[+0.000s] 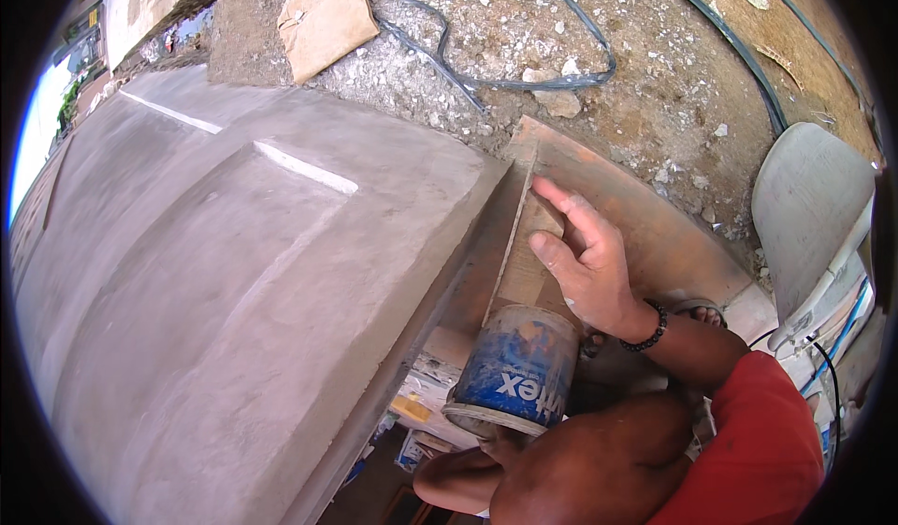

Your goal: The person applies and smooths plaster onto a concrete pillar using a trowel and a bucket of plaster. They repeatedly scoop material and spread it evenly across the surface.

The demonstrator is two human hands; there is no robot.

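While near a blue bucket (517, 357), right hand (597, 270) loosely over wooden block (522, 268).

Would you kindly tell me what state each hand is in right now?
Left hand: cannot be told; not clearly visible.
Right hand: loosely open, spread against the tan block.

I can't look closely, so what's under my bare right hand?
Beside the thumb of your bare right hand, a long, tan, board-like piece shows. Whatever lies directly beneath the palm is covered.

Scuffed bucket (514, 361), smooth matt slab (234, 319)
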